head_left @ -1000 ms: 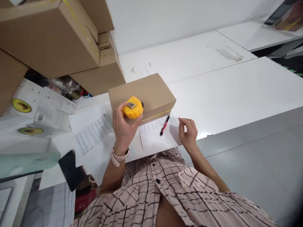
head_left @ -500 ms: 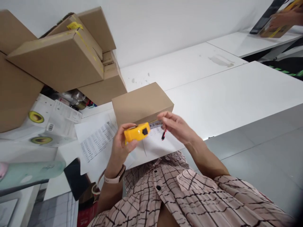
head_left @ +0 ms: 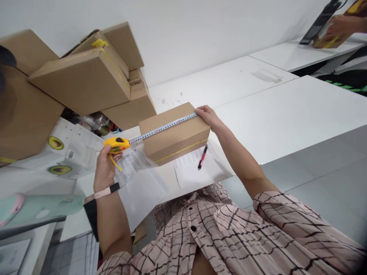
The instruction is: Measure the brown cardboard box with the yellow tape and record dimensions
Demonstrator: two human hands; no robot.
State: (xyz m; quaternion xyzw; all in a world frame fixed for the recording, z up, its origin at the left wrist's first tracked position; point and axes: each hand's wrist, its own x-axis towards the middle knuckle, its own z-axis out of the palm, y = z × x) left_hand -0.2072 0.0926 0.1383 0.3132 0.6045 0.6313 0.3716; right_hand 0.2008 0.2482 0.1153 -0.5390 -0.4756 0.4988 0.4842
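The carton [head_left: 172, 135] is matt cardboard, smooth to my eye. The tape measure [head_left: 116, 145] has a plastic-looking case, its blade [head_left: 157, 130] like thin, smooth metal. The surface [head_left: 286, 114] carries a faint sheen; the sheets [head_left: 140, 196] are paper, the shirt [head_left: 243, 248] creased cloth.

Brown cartons [head_left: 83, 82] and white boxes [head_left: 73, 141] crowd the left of the frame.
The cartons pile up at upper left, with yellow tape [head_left: 100, 42] near the top; halved avocados [head_left: 55, 143] decorate the boxes below. A pale green cylinder [head_left: 57, 208] lies at lower left. At upper right, a dark slanted object [head_left: 319, 23] stands beside a small taped carton [head_left: 322, 41].
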